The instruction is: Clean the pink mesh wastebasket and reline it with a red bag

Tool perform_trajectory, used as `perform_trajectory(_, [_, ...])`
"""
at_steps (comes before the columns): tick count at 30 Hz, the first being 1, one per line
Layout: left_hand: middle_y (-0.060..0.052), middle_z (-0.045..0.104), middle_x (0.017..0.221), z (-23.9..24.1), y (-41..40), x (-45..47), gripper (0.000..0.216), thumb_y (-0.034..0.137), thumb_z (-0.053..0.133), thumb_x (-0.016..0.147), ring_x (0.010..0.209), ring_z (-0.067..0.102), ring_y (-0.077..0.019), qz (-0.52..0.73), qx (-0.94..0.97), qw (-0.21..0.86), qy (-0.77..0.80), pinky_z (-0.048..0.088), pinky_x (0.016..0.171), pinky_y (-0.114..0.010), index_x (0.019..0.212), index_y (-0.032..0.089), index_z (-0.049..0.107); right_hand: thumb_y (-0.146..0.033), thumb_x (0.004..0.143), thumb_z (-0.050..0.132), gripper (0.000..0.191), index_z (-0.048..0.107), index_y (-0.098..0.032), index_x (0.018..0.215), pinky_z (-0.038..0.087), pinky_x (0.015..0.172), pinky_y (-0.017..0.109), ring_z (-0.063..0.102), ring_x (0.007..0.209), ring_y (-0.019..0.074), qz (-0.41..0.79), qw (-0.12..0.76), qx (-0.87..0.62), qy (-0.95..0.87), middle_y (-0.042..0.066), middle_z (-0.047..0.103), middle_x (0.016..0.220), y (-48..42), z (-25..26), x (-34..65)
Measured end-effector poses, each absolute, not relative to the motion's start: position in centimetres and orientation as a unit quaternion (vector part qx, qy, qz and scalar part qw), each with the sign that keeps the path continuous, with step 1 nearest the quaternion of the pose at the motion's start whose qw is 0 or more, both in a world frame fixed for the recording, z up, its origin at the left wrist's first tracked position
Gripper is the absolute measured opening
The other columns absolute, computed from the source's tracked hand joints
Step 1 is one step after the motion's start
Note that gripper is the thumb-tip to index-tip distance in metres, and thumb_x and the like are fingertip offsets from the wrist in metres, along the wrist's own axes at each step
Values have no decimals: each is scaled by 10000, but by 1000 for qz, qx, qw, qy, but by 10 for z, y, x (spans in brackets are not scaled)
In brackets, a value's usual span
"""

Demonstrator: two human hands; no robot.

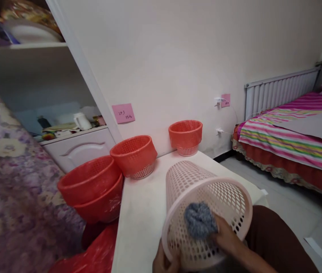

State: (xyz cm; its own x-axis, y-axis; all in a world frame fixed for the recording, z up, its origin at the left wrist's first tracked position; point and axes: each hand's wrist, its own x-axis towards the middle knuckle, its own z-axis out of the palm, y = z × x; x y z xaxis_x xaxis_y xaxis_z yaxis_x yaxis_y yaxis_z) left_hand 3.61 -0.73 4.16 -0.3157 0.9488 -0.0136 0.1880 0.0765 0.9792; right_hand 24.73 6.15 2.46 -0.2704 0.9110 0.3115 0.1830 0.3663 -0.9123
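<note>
Basket (185,178), pale and perforated, lay on its side over the desk (138,212), mouth turned toward my camera. From my remote post I saw the left hand (166,261) pinching its rim at the lower left, thumb on the inner side. The right hand (223,233) reached into the mouth, fingers closed around a bunched grey cloth (200,220). I could not tell whether the cloth touched the inner wall. Beyond the basket, I noted a red tub (185,132) by the wall, and another (134,153) at the desk's left edge, both with pale perforated bases. Two stacked tubs (92,189) stood beside the desk. Bed (291,121) far right, striped cover.
</note>
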Motion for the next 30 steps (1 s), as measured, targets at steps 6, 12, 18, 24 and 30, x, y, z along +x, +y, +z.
perform_trajectory(6, [-75, 698, 1030, 176, 1, 87, 367, 191, 501, 818, 972, 640, -203, 391, 674, 146, 610, 489, 832, -272, 1145, 182, 666, -140, 672, 467, 499, 542, -198, 1162, 488, 936, 460, 620, 1059, 287, 181, 562, -510, -626, 111, 667, 1127, 111, 50, 284])
perform_trajectory(12, [-43, 693, 1046, 256, 35, 134, 451, 110, 439, 789, 960, 633, -201, 247, 796, 22, 551, 459, 832, -307, 1168, 264, 631, -76, 700, 490, 471, 574, -151, 1157, 395, 973, 446, 558, 1099, 295, 86, 514, -491, -698, 128, 651, 1144, 144, 83, 266])
perform_trajectory(18, [-3, 744, 1011, 268, 83, 142, 494, 88, 469, 692, 950, 675, -204, 182, 833, 35, 521, 483, 798, -293, 1103, 308, 636, -129, 849, 503, 323, 636, -214, 1131, 303, 1037, 415, 492, 1180, 268, 33, 408, -419, -810, 87, 650, 1216, 191, 96, 247])
perform_trajectory(24, [-35, 754, 924, 271, 99, 141, 497, 74, 446, 655, 888, 693, -214, 171, 831, 31, 529, 489, 747, -288, 1069, 257, 651, -145, 918, 430, 341, 604, -218, 1201, 293, 1049, 434, 452, 1237, 266, 33, 315, -460, -830, 112, 580, 1309, 234, 80, 253])
perform_trajectory(30, [-40, 753, 911, 268, 99, 146, 558, 83, 436, 657, 866, 685, -213, 180, 819, 34, 543, 480, 746, -296, 1150, 260, 627, -238, 881, 555, 258, 623, -166, 1120, 426, 907, 504, 542, 1106, 304, 116, 232, -552, -792, 135, 592, 1199, 222, 41, 253])
